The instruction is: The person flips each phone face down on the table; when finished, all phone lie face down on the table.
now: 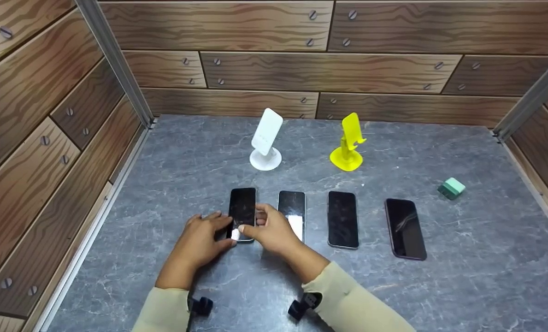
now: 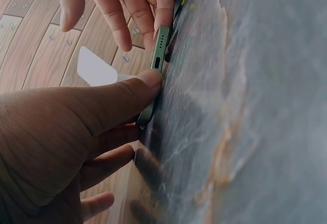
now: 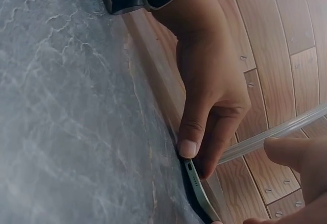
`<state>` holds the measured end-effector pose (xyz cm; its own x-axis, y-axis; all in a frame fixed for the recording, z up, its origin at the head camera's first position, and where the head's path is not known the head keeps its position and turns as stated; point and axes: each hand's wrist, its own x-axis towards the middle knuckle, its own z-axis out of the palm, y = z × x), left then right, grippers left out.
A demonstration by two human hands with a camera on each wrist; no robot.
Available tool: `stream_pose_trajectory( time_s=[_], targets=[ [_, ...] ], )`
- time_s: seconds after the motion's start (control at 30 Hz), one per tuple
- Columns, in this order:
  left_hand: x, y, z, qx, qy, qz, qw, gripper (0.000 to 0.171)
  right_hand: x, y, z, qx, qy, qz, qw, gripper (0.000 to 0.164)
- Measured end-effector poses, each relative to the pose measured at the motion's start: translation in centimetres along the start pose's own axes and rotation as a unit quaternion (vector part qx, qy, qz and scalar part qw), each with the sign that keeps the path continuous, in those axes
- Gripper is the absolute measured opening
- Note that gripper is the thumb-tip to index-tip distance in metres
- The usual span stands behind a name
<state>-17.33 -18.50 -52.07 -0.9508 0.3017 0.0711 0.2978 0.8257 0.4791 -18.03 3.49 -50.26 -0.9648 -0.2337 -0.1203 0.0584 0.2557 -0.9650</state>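
Observation:
A black-screened smartphone (image 1: 243, 203) lies screen up on the grey marbled table, at the left end of a row of phones. My left hand (image 1: 202, 240) holds it at its left side. The thumb is at the lower left corner beside the charging port, seen on the phone's edge (image 2: 159, 45) in the left wrist view. My right hand (image 1: 274, 230) has its fingertips at the phone's right edge, its thumb raised over the screen. Just right of it lies a second smartphone (image 1: 292, 203), partly covered by my right hand and reflecting a bright patch.
Further right lie a third smartphone (image 1: 343, 219) and a fourth (image 1: 405, 228), slightly turned. Behind the row stand a white phone stand (image 1: 267, 133) and a yellow phone stand (image 1: 347, 143). A small green block (image 1: 452, 188) sits at the right. Wood-patterned walls (image 1: 264, 69) enclose the table.

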Motion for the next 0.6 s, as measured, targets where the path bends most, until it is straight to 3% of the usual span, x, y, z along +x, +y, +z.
stream_pose_trajectory(
  time_s=[0.27, 0.4, 0.6],
  targets=[
    [0.0, -0.05, 0.0, -0.012, -0.001, -0.01, 0.9999, 0.059, 0.32, 0.06, 0.05, 0.026, 0.004, 0.0, 1.0, 0.075],
    [-0.11, -0.12, -0.04, -0.021, -0.004, -0.022, 0.9995, 0.059, 0.4, 0.11, -0.01, -0.017, 0.004, -0.002, 1.0, 0.07],
    [-0.21, -0.31, -0.11, -0.029, -0.005, -0.026, 0.9992, 0.059, 0.61, 0.26, 0.07, -0.068, 0.005, -0.02, 0.997, 0.047]
  ],
)
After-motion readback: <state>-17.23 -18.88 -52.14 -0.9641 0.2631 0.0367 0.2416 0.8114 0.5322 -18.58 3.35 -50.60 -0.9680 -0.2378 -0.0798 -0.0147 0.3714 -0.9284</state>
